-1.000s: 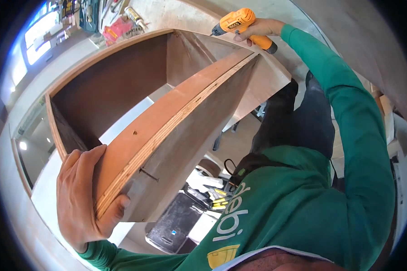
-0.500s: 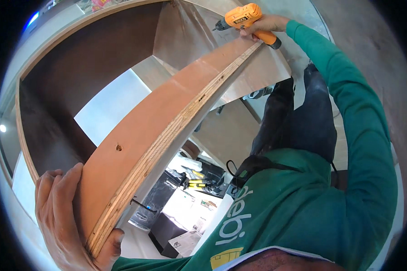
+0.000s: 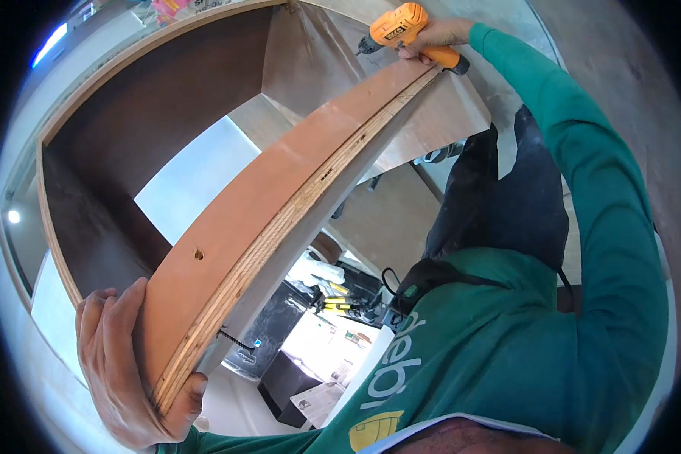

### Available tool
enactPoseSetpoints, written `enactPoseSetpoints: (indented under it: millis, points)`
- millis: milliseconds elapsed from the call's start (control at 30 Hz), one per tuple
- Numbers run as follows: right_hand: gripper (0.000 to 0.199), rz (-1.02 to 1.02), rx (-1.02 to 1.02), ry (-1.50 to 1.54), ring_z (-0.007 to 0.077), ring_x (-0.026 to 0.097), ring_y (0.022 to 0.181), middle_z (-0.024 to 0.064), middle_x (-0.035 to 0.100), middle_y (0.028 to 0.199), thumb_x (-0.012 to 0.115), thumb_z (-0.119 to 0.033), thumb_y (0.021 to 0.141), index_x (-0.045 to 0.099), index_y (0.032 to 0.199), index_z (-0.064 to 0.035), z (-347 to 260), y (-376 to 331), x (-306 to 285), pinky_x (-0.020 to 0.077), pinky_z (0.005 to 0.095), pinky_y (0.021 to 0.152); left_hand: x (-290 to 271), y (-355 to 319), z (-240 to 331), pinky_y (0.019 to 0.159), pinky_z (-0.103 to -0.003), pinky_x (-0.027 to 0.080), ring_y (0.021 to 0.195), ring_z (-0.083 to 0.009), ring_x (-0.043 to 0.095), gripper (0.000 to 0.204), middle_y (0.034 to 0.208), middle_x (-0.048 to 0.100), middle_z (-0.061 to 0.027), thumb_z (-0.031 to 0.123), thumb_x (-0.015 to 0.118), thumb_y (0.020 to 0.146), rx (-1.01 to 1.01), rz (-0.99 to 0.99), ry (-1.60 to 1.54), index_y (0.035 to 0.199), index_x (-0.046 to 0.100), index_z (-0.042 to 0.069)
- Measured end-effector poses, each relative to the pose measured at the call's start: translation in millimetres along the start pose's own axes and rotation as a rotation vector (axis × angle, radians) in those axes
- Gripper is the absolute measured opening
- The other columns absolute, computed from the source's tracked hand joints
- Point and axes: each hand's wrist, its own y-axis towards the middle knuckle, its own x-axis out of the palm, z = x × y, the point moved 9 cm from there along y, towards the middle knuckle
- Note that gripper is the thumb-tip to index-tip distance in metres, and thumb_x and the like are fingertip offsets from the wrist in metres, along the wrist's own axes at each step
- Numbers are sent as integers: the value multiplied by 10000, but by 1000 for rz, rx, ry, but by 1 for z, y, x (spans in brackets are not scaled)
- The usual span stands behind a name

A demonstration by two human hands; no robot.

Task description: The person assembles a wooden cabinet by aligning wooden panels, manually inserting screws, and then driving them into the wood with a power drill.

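Board (image 3: 280,178) runs along the near edge of the brown box (image 3: 159,106). Your left hand (image 3: 121,363) is clamped round its lower left end; your right hand (image 3: 431,41) is wrapped round the orange drill (image 3: 402,26) by its upper right end. One hole (image 3: 198,255) is made, but a dark, ridged screw (image 3: 236,342) sticks out, so the job looks half done, with that screw maybe left. The Board's face is smooth and orange, its edge rough and stripy.

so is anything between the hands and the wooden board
Nothing visible separates the left hand from the wooden board; it grips the board's end directly. The right hand holds the orange drill by the board's far end; whether that hand touches the board is unclear.
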Motion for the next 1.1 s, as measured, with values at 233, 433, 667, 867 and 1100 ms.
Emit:
enactPoseSetpoints:
  millis: [233,433,667,867,1100]
  points:
    - [269,-18,31,26,85,597,688,-17,646,834,800,-306,924,687,1028,-85,0,-5,3,524,257,662,2,6,-5,1029,-558,405,1111,-428,572,958,1171,632,-244,768,515,862,-36,-65,-69,1331,603,-62]
    - [277,0,35,7,90,598,688,-10,645,829,804,-300,924,683,1031,-75,4,0,3,524,261,666,1,5,-5,1077,-556,384,1160,-443,567,951,1175,630,-251,768,522,851,-68,-56,-50,1334,608,-46]
    - [293,-16,47,-48,94,603,685,-2,644,825,812,-291,918,676,1051,-68,8,8,12,531,267,663,12,2,-18,1121,-558,353,1220,-452,547,973,1216,626,-254,793,503,846,-151,-184,-49,1352,600,-32]
    - [318,-6,40,-32,88,604,676,-7,641,823,828,-292,901,670,1071,-75,9,12,13,534,266,645,2,10,3,798,-500,416,821,-354,540,851,885,591,-188,714,534,862,91,15,-27,1211,621,-58]
    - [331,77,85,-47,111,618,641,12,651,786,862,-292,868,676,1014,-60,19,6,-5,534,287,605,-2,28,1,690,-482,428,710,-320,532,801,791,583,-169,639,587,833,215,46,-35,1186,630,-78]
